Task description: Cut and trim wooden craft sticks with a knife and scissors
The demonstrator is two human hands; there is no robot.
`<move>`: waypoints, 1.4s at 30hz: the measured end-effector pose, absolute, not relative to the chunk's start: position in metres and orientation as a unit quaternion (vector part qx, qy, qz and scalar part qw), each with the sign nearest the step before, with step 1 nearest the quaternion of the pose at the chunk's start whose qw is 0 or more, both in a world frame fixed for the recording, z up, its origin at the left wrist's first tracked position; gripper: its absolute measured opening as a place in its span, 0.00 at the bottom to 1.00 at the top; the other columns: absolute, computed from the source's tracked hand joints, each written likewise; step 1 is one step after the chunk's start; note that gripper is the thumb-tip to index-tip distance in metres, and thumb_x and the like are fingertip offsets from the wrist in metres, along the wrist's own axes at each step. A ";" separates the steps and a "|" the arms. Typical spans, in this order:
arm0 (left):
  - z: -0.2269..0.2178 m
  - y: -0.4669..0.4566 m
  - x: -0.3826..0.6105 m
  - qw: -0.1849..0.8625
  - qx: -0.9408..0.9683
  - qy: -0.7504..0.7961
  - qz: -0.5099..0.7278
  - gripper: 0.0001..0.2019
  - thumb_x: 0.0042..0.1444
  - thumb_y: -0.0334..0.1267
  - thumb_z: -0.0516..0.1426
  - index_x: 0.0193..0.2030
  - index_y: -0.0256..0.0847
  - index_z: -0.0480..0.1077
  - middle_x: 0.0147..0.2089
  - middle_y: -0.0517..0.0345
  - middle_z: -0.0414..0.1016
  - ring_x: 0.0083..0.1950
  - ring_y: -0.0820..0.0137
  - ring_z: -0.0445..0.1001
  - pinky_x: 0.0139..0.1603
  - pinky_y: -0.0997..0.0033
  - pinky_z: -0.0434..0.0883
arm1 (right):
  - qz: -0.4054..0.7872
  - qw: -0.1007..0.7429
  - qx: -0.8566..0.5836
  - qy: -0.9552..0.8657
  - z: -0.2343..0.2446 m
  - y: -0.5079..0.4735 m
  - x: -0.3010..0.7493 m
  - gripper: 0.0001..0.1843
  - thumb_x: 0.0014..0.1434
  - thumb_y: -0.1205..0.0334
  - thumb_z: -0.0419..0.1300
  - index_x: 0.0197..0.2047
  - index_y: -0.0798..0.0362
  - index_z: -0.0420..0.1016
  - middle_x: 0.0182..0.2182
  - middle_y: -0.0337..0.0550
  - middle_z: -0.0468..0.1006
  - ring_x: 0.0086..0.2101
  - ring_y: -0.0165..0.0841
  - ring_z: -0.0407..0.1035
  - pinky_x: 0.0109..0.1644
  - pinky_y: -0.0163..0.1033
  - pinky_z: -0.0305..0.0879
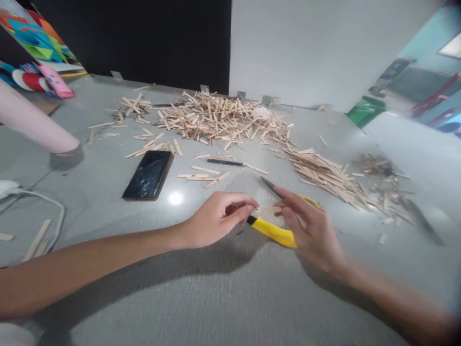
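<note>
My left hand (pixel 216 217) and my right hand (pixel 309 228) meet low over the grey table (pixel 201 298), both pinching a short wooden stick (pixel 267 211) between their fingertips. Right under the stick lie yellow-handled scissors (pixel 273 231), their dark blades (pixel 271 186) pointing away from me. The right hand rests partly over the scissors' handle; whether it grips the handle is hidden.
A big heap of wooden sticks (pixel 216 117) lies at the back, a tidier pile (pixel 324 173) to the right with cut scraps (pixel 382 192) beyond. A black phone (pixel 148 175) lies left of centre. A white cable (pixel 36 202) runs along the left. A person's arm (pixel 36 125) reaches in at far left.
</note>
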State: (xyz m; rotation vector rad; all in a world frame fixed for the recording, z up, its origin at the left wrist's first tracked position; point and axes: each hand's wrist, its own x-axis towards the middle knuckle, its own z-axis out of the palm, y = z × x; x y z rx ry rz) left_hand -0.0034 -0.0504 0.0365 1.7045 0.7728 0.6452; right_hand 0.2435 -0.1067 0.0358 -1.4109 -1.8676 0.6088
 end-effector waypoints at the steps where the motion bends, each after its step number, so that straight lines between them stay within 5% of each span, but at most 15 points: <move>1: 0.039 -0.052 -0.003 0.554 0.725 0.319 0.257 0.13 0.75 0.43 0.55 0.47 0.39 0.79 0.28 0.63 0.73 0.25 0.78 0.65 0.24 0.79 0.61 | 0.277 0.379 -0.529 -0.707 0.039 -0.109 0.243 0.21 0.76 0.56 0.58 0.68 0.49 0.75 0.39 0.44 0.87 0.35 0.35 0.82 0.39 0.38 0.79; 7: 0.046 -0.061 -0.004 0.461 0.798 0.298 0.250 0.11 0.75 0.39 0.56 0.50 0.40 0.81 0.34 0.60 0.80 0.30 0.74 0.73 0.31 0.76 0.68 | 0.436 0.426 -0.477 -0.633 0.048 -0.124 0.232 0.08 0.72 0.59 0.64 0.44 0.51 0.84 0.24 0.36 0.81 0.22 0.29 0.77 0.30 0.33 0.78; 12: 0.043 -0.066 -0.006 0.291 0.865 0.194 0.361 0.07 0.74 0.31 0.58 0.51 0.40 0.78 0.51 0.52 0.84 0.49 0.69 0.82 0.52 0.72 0.75 | 0.443 0.462 -0.483 -0.598 0.051 -0.128 0.226 0.06 0.71 0.61 0.65 0.44 0.52 0.84 0.22 0.36 0.83 0.22 0.30 0.79 0.30 0.33 0.80; 25: 0.039 -0.074 -0.009 0.098 0.914 0.168 0.357 0.06 0.74 0.28 0.56 0.50 0.41 0.73 0.47 0.52 0.85 0.44 0.66 0.82 0.47 0.66 0.76 | 0.447 0.455 -0.470 -0.610 0.050 -0.138 0.221 0.06 0.71 0.64 0.64 0.45 0.51 0.84 0.26 0.38 0.85 0.25 0.31 0.82 0.31 0.33 0.83; 30: 0.041 -0.077 -0.008 0.130 0.913 0.186 0.340 0.05 0.74 0.27 0.54 0.47 0.39 0.70 0.45 0.51 0.82 0.44 0.66 0.80 0.47 0.66 0.75 | 0.422 0.448 -0.476 -0.628 0.049 -0.139 0.221 0.07 0.72 0.64 0.63 0.46 0.51 0.84 0.27 0.39 0.86 0.26 0.31 0.82 0.32 0.33 0.83; 36: 0.050 -0.075 -0.011 0.348 0.828 0.333 0.287 0.07 0.78 0.36 0.49 0.50 0.42 0.68 0.34 0.62 0.76 0.31 0.73 0.74 0.33 0.74 0.68 | 0.390 0.452 -0.498 -0.629 0.049 -0.135 0.224 0.08 0.72 0.62 0.63 0.46 0.51 0.84 0.29 0.40 0.86 0.26 0.32 0.82 0.32 0.34 0.84; 42: 0.064 -0.070 -0.008 0.499 0.781 0.333 0.176 0.18 0.78 0.45 0.49 0.47 0.40 0.76 0.35 0.58 0.81 0.30 0.72 0.76 0.33 0.73 0.70 | 0.320 0.433 -0.508 -0.672 0.047 -0.134 0.226 0.08 0.73 0.60 0.62 0.47 0.49 0.84 0.31 0.41 0.87 0.28 0.33 0.82 0.33 0.37 0.83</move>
